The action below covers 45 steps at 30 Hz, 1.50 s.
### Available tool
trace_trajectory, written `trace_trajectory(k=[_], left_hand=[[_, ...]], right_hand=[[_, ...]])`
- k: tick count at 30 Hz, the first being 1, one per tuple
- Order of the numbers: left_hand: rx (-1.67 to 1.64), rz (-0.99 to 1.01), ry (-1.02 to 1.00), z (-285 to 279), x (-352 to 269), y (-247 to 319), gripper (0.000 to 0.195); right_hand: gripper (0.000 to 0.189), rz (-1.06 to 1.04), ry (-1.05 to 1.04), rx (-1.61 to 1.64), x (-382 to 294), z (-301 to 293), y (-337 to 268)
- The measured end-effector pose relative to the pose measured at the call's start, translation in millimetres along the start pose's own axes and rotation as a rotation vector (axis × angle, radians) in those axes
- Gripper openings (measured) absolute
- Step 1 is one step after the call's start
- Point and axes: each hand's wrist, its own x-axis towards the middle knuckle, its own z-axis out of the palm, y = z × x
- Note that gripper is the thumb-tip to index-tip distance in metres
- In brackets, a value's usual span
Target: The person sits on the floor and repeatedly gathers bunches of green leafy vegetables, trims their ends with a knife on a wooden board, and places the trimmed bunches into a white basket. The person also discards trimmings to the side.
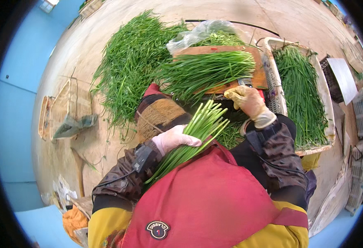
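Observation:
My left hand (176, 139), in a pale glove, is closed around a bunch of Chinese chives (207, 119) over my red apron. The cut pale ends point up and forward, the green leaves toward me. My right hand (246, 100), in a stained glove, has its fingers curled at the near right edge of an orange-brown board (260, 73). Whether it holds anything is unclear. A small greyish metallic piece (245, 81) shows just beyond its fingers, and something red lies partly hidden behind the hand. A large layer of chives (212, 66) lies across the board, pale ends to the right.
A loose green heap (131, 62) spreads on the floor at front left. Clear plastic film (197, 34) lies behind the board, over more greens. A white plastic crate (330, 124) of chives stands at right. Another crate (71, 108) is at left, with dark netting.

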Motion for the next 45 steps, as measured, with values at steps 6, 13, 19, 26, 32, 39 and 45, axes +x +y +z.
trace_trajectory(k=[6, 13, 19, 26, 32, 39, 45], left_hand=[[-0.034, 0.02, -0.068, 2.4, 5.8, 1.9, 0.041], [-0.012, -0.001, 0.006, -11.2, 2.2, -6.5, 0.035], [0.049, -0.003, -0.047, -9.6, 8.4, -4.3, 0.039], [0.01, 0.005, -0.013, -4.6, 2.4, 0.8, 0.035], [-0.222, -0.081, -0.027, -3.5, -7.5, 7.7, 0.05], [-0.495, -0.164, -0.095, -2.0, -4.0, 15.0, 0.064], [-0.633, -0.094, -0.063, -8.8, -11.4, 15.3, 0.059]], right_hand=[[0.029, -0.604, -0.058, -0.379, -3.1, 30.6, -29.5], [0.017, -0.107, -0.022, -0.596, 20.2, 10.8, 1.9], [0.02, -0.649, 0.038, -0.428, 2.2, 25.2, -36.0], [0.018, -0.528, -0.084, -0.339, 28.0, 46.5, -6.9], [0.029, 0.194, -0.089, 0.368, 16.9, -15.8, 7.3], [0.052, 0.005, -0.501, 0.623, 16.7, 43.9, -34.6], [0.071, 0.3, -0.036, 0.562, -10.3, 7.3, 7.5]])
